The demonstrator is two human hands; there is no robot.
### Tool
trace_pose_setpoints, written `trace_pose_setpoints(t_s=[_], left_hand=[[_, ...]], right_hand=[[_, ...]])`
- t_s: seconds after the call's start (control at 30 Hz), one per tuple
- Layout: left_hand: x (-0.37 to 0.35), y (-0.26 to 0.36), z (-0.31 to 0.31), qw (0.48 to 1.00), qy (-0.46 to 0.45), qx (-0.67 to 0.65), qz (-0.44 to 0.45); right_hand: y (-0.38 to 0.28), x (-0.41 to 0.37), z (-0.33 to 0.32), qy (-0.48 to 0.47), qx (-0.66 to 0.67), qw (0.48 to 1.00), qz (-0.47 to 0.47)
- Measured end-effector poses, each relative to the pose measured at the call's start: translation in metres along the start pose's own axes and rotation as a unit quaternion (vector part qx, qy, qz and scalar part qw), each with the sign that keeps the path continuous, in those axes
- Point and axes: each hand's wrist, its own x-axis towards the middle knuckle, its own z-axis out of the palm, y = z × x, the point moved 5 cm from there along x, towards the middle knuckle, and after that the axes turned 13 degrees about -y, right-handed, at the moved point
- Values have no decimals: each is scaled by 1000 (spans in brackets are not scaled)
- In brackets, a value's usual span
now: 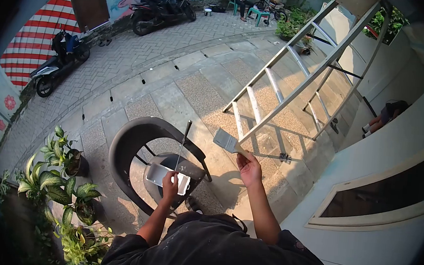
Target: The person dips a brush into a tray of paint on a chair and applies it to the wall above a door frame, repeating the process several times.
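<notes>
In my right hand (250,170) is a wide flat paintbrush (227,141), its grey bristle end pointing up and left and its pale handle in my fingers. My left hand (170,185) is closed over a white tray (156,174), at the lower end of a thin metal rod with a black handle (187,129). The rod leans upright out of the tray; whatever is on its lower end is hidden by my fingers. The tray rests on the seat of a dark armchair (137,134). Bright white, perhaps paint, shows at the tray's right end.
A metal stepladder (280,83) stands ahead right, its shadow across the paving. Potted plants (70,191) line the left side. A white wall with a window (381,190) runs along the right. Motorbikes (164,9) are parked farther off, and a person sits on a green chair at the back.
</notes>
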Motion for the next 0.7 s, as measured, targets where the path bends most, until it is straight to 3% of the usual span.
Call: trace_pose_setpoints(t_s=[0.13, 0.27, 0.3, 0.43, 0.57, 0.7], left_hand=[[12, 72, 42, 990, -94, -101, -1], [7, 121, 81, 982, -139, -107, 67], [3, 144, 85, 975, -175, -131, 35], [-13, 176, 116, 956, -230, -174, 57], [-12, 197, 125, 952, -209, -220, 44], [-13, 238, 120, 948, -203, -230, 86]], right_hand=[[-66, -53, -6, -5, 11, 996, -91], [-120, -119, -25, 4, 13, 986, -167], [-130, -135, -31, 13, 14, 982, -186], [-158, -198, -60, 46, 18, 973, -224], [-177, -257, -84, 91, 8, 962, -258], [-190, -303, -100, 105, 11, 951, -289]])
